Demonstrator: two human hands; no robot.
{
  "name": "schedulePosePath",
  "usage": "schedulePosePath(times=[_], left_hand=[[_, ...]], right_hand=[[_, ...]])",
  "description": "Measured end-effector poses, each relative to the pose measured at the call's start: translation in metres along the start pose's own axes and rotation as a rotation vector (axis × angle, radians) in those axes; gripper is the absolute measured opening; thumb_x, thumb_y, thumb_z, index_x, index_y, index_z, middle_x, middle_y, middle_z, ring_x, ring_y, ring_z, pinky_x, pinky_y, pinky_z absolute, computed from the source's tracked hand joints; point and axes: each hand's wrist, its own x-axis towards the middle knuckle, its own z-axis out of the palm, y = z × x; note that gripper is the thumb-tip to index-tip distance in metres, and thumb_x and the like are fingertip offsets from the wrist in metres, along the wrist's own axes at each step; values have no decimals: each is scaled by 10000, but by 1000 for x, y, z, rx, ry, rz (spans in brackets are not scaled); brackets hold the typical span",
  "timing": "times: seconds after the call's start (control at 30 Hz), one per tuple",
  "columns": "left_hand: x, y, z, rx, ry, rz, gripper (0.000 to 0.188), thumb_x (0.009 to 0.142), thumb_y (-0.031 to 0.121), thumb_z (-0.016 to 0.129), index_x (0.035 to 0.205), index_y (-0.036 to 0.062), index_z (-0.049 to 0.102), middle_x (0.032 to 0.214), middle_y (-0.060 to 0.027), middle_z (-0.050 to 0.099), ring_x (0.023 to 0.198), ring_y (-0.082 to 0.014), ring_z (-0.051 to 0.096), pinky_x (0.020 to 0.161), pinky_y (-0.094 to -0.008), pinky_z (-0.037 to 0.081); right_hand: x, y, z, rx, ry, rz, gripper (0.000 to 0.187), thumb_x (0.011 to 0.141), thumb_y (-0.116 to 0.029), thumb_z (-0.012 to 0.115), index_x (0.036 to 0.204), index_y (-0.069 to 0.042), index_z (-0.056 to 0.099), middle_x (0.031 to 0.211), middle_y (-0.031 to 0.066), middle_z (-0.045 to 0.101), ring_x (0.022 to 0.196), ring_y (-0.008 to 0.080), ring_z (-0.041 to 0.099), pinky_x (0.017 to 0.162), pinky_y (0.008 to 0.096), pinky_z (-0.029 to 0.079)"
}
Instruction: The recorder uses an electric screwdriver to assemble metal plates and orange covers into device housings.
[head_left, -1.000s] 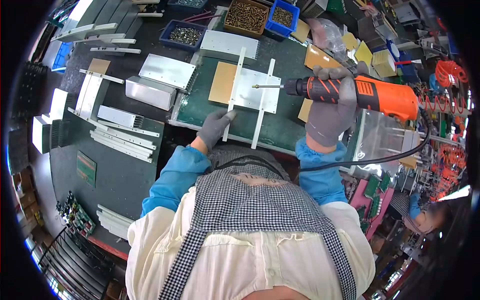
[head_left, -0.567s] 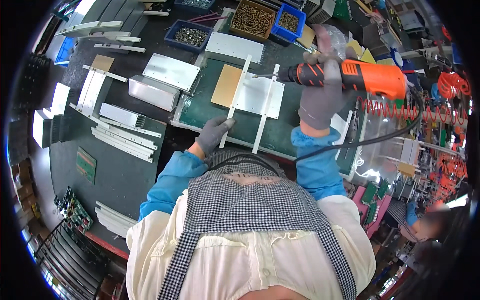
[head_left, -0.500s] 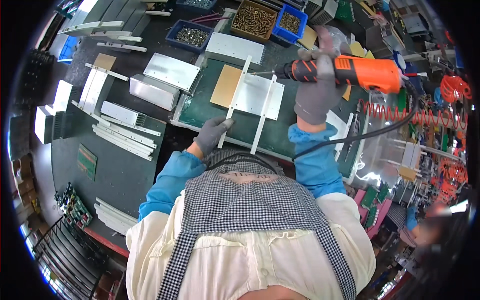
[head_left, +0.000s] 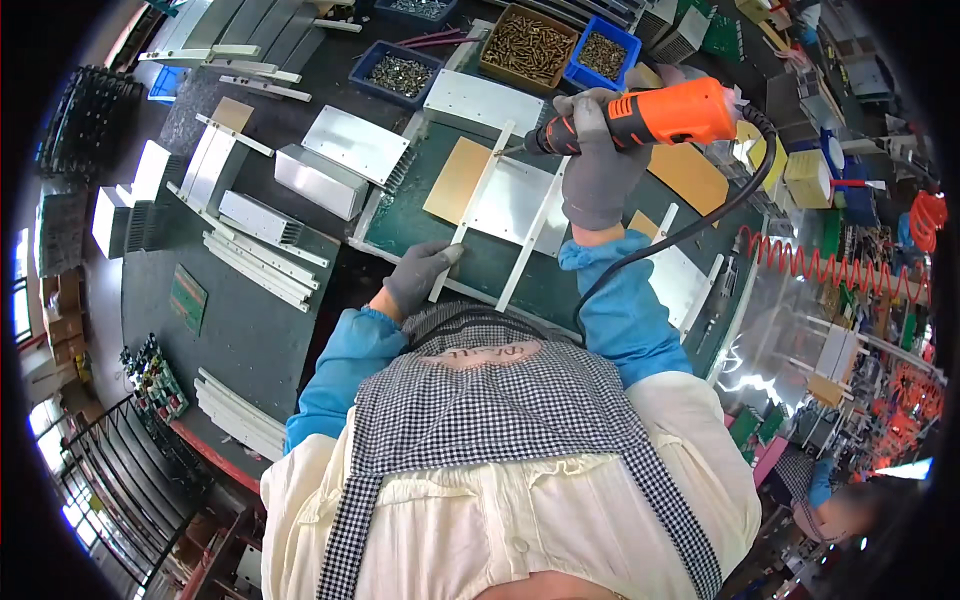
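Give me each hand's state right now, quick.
Left hand: fingertips at the near part of the left white bar; whether it grips cannot be told.
Right hand: closed, holding the orange-and-black power screwdriver.

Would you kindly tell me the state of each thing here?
Left hand: gripping left strip.
Right hand: closed around driver.
Driver: held, bit pointing left.
Left strip: flat, apart from right strip.
Cord: curved, attached to driver.
Brown bin: open, holding small parts.
Plate: under right strip.
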Motion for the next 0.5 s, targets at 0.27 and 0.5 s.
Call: schedulePosePath(times=[0.27,0.5], left_hand=[[0,-1,-2,-46,0,-59,432,942,290,616,1199,-58,606,887,-18,617,788,-105,545,713,-246,446],[18,9,-6,-6,-10,38,454,947,316,608,1199,-61,595,1007,-69,654,911,-133,587,833,-258,464]], right_hand=[[-4,-10,6,-81,-153,13,417,790,-41,683,1163,-2,502,811,29,631,753,143,620,756,301,513],[2,-21,14,-174,-471,135,621,797,-80,705,1314,33,381,848,31,643,745,109,602,696,270,505]])
